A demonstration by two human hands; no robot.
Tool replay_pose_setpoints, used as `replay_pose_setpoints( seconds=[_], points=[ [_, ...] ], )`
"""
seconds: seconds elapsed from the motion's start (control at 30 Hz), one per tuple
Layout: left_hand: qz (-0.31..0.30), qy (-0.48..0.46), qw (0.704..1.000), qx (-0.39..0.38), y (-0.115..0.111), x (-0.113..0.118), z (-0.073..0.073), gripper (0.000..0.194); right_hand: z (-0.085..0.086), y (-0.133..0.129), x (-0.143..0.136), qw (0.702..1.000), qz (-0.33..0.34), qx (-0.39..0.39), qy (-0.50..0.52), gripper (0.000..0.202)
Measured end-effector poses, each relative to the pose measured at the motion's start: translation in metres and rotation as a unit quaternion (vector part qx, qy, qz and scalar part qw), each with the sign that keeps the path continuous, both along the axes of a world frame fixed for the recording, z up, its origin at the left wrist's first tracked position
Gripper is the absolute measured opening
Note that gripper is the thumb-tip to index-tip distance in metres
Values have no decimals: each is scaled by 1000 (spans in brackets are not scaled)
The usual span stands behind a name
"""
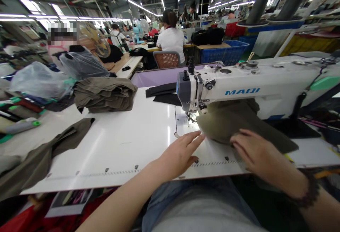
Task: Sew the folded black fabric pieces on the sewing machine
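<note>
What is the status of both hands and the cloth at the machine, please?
Left hand open, near cloth. Right hand at cloth's near edge, grip unclear. Cloth partly under machine. Black strips beyond, left of cloth.

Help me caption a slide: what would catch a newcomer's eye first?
Probably the white sewing machine, right of centre. Before it, the right hand touches brownish cloth, the left hand close by. Left of the machine, a thick folded stack sits on the white table.
</note>
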State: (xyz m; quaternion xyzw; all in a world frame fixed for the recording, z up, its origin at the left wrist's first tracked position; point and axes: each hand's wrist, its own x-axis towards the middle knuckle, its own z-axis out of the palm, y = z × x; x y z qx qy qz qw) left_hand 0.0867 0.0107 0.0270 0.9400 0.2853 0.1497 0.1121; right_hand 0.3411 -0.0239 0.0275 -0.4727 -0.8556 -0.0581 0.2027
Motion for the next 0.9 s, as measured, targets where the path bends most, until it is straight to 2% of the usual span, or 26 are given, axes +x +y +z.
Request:
replay_pose_setpoints(
  seconds=[0.07, 0.13, 0.2, 0.27, 0.33, 0.4, 0.43, 0.5, 0.63, 0.7, 0.77, 0.83, 0.9],
  points=[
    [-55, 3, 998, -8, 1, 12, -12, 64, -13, -27, -27, 996, 58, -74, 5, 27],
    [-110, 24, 993, -31, 2, 16, -23, 48, -22, -44, -44, 986, 73, -149, 32, 30],
    [-123, 34, 990, -56, 3, 7, -31, 30, -26, -51, -45, 970, 64, -224, 66, 25],
    [-83, 29, 994, -72, 1, -15, -34, 25, -25, -52, -32, 952, 52, -287, 91, 25],
    [-15, 21, 996, -81, -4, -44, -34, 24, -24, -49, -15, 941, 48, -319, 99, 58],
    [74, -10, 993, -90, -11, -71, -33, 25, -26, -42, -4, 936, 59, -334, 95, 79],
    [107, -30, 989, -99, -15, -81, -32, 24, -28, -37, -2, 935, 68, -337, 92, 80],
    [152, -73, 978, -124, -20, -93, -32, 21, -29, -24, -6, 934, 90, -334, 92, 68],
    [218, -145, 954, -149, -18, -91, -34, 20, -29, 7, -27, 930, 113, -321, 141, 46],
    [249, -170, 942, -147, -11, -86, -36, 20, -31, 19, -36, 922, 75, -331, 187, 37],
    [272, -183, 934, -142, -5, -83, -39, 18, -37, 25, -43, 913, -8, -339, 227, 30],
    [296, -186, 926, -145, 0, -83, -43, 17, -46, 26, -49, 907, -88, -325, 253, 30],
    [319, -190, 915, -158, 2, -83, -49, 17, -54, 25, -56, 907, -140, -290, 273, 28]
  ],
)
